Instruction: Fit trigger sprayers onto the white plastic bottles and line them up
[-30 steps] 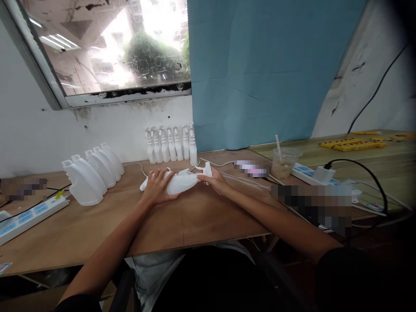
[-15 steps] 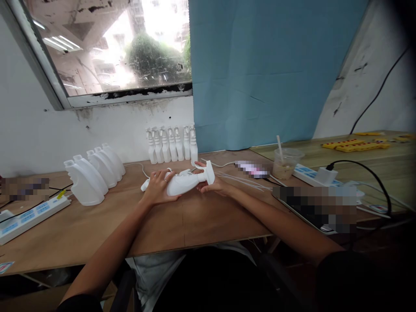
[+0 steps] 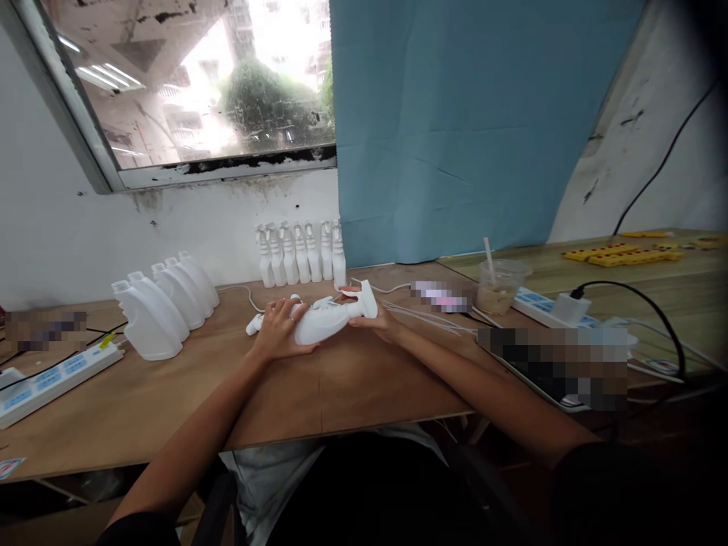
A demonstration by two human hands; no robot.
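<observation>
Blue sheeting hangs behind the brown wooden bench. The left hand's grip clasps a white plastic spray bottle; the right hand clasps its trigger head.

One head-worn view, from above and behind the near edge of the tabletop, facing forward and down, left hand and right hand fairly near, window beyond the far edge
</observation>
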